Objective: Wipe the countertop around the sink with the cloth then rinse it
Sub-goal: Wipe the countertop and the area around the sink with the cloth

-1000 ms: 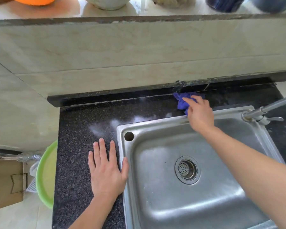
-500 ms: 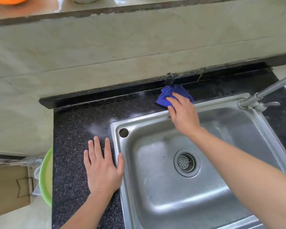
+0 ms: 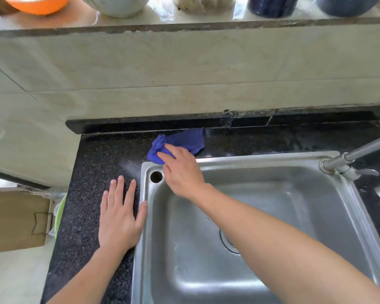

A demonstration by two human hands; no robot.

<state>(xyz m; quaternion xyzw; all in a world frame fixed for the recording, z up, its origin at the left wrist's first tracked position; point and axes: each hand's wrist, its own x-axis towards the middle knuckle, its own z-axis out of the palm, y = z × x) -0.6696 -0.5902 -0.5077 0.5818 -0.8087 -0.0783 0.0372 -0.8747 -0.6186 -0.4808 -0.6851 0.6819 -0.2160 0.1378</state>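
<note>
Sink (image 3: 261, 160) holds a drain strainer (image 3: 227, 243); right hand (image 3: 182, 170) presses cloth (image 3: 182, 140) behind it.

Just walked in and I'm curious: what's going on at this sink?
A person is wiping the dark countertop around a steel sink. The right hand presses a blue cloth onto the strip behind the sink, near its back left corner. The left hand rests flat on the countertop beside the sink's left rim. The faucet stands at the back right corner; the cloth is not yet rinsed.
</note>
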